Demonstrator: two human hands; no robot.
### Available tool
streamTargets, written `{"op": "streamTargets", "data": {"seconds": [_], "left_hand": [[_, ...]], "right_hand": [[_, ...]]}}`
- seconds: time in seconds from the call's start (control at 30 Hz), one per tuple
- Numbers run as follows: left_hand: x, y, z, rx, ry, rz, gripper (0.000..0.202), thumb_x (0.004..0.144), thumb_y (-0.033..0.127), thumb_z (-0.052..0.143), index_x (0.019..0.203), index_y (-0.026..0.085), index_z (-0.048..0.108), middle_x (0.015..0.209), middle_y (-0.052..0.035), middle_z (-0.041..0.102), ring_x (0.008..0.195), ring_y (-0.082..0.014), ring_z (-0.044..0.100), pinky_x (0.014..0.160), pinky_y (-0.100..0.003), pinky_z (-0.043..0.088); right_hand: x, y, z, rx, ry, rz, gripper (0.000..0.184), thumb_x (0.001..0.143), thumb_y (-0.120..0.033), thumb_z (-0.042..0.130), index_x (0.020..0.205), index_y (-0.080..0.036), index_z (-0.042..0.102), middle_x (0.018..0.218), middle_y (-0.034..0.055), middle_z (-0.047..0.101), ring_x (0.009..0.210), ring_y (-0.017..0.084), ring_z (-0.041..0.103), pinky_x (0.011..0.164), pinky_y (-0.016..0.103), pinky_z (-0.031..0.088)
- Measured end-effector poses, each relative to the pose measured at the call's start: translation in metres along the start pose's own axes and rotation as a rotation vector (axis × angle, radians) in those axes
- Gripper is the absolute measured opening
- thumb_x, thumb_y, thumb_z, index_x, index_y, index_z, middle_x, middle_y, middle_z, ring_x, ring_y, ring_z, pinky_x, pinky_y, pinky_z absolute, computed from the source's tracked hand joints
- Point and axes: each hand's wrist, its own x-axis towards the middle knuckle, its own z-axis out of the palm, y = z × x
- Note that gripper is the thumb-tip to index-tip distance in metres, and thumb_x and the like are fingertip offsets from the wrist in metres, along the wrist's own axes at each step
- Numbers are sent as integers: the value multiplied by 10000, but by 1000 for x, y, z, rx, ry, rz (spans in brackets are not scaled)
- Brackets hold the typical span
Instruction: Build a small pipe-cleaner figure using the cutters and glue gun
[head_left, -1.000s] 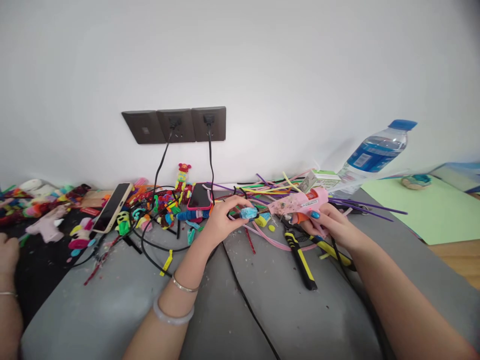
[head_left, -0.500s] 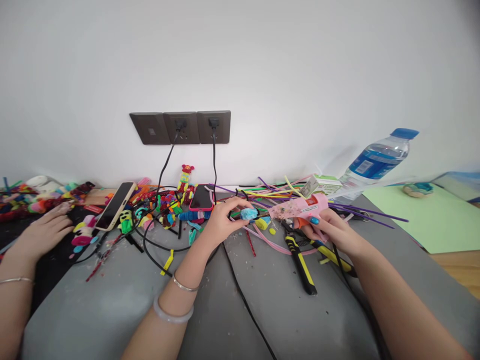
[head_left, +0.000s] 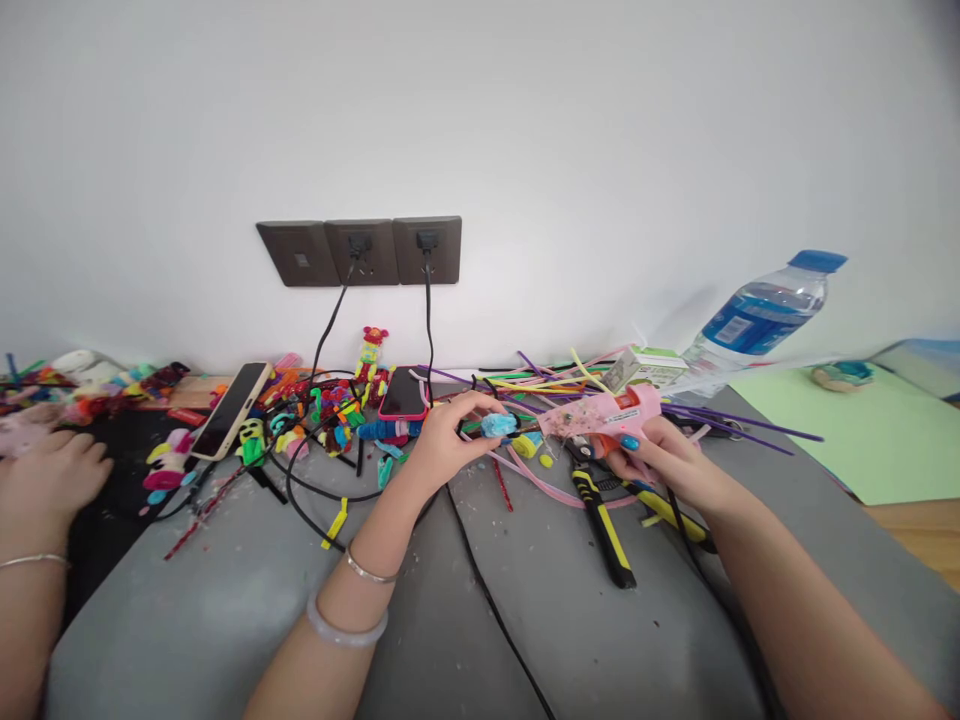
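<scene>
My left hand (head_left: 454, 435) pinches a small light-blue fuzzy piece (head_left: 498, 425) between thumb and fingers. My right hand (head_left: 667, 460) is wrapped round the handle of a pink glue gun (head_left: 592, 415). The gun's nozzle points left and is close to the blue piece; whether it touches I cannot tell. Just under the gun lie pliers (head_left: 606, 530) with black and yellow handles. Behind both hands are loose pipe cleaners (head_left: 525, 375), among them purple, pink and yellow ones. A pink-cased phone (head_left: 403, 395) lies beyond my left hand.
Another person's hand (head_left: 56, 465) is at far left. Finished fuzzy figures, such as a bear (head_left: 373, 350), and a second phone (head_left: 232, 410) crowd the left. Black cables (head_left: 480, 580) cross the grey table. A water bottle (head_left: 757, 315) leans at right beside green paper (head_left: 817, 430).
The other person's hand at far left has drawn back to the left and now has a pink piece by it. My hands and the glue gun have barely moved.
</scene>
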Motion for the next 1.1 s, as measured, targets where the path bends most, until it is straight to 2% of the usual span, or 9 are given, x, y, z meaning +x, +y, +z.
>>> {"op": "streamTargets", "data": {"seconds": [0.23,0.47,0.77,0.97,1.1], "left_hand": [[1,2,0,-18,8,10,247,730,103,649,959,197,658,981,-45,705,914,-190,652,834,-284,504],[-1,0,0,-8,10,-14,221,752,152,673,968,198,650,993,-48,695,946,-201,643,842,-288,496],[0,1,-1,-15,8,-4,225,755,143,671,971,199,642,993,-44,691,947,-199,637,834,-284,486],[0,2,-1,-9,8,3,218,756,143,665,966,199,643,987,-42,693,947,-199,640,841,-288,485],[1,2,0,-13,13,3,216,753,143,668,962,196,647,982,-41,695,944,-197,639,839,-285,485]], "right_hand": [[1,-2,0,-18,12,-23,522,943,-600,395,710,-164,563,474,-37,384,443,91,259,444,265,200],[-1,-3,-1,-40,11,-4,478,942,-587,402,730,-181,539,496,-30,406,440,95,264,415,259,195],[-1,-6,1,-69,32,11,531,922,-640,403,654,-193,508,486,-25,399,443,97,267,423,262,226],[-2,0,-1,-65,38,12,554,927,-633,403,587,-198,451,494,-19,394,471,106,301,464,272,255],[-2,0,0,-53,46,18,533,919,-648,407,637,-202,479,490,-28,397,455,104,290,450,272,240]]}}
